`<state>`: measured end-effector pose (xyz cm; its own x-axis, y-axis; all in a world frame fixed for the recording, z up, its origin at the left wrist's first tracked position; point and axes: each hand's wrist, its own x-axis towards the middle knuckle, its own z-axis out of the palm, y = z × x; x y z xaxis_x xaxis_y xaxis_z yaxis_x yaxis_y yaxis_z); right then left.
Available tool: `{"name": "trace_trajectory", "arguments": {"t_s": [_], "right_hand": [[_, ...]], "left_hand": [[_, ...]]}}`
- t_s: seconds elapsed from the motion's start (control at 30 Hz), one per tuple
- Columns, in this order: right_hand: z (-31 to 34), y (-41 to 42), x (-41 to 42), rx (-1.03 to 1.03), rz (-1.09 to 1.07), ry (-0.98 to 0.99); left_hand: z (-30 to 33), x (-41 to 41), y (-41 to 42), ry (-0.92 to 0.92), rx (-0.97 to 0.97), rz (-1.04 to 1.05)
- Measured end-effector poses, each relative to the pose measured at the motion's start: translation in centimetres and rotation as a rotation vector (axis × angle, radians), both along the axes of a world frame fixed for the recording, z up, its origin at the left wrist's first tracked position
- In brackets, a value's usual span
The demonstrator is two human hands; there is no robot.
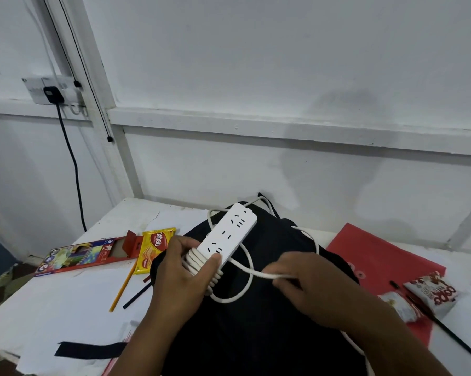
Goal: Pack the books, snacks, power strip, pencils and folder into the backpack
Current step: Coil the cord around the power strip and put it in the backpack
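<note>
My left hand [184, 270] grips the near end of a white power strip [230, 233], with several turns of its white cord [249, 275] wound round that end. My right hand [307, 283] pinches the loose cord just to the right. Both are held above a black backpack [258, 329] lying flat on the white table [55, 316]. A red folder [378, 256] lies right of the backpack. A coloured-pencil box [82, 256], open at its right end, a yellow wafer pack [154, 248] and two loose pencils [123, 286] lie to the left.
Two snack packets [430, 294] and a black pencil [446, 332] rest on the folder at the right. A black backpack strap [90, 350] trails at the front left. A wall socket [52, 90] with a black cable hangs at the back left. White wall stands close behind the table.
</note>
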<state>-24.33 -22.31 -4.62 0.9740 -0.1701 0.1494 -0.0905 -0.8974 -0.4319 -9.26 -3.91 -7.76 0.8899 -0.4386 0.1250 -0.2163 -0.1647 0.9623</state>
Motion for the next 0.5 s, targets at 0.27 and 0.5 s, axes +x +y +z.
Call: {"name": "trace_trajectory", "arguments": {"t_s": [0.27,0.5], "right_hand": [[1.1,1.1,1.1,0.032,-0.006,-0.339],[0.8,1.4,2.5,0.108,-0.224,-0.563]], "left_hand": [[1.1,-1.3,0.1,-0.132,-0.01,-0.175],[1.8,-1.9,0.6,-0.224,0.001,-0.312]]}}
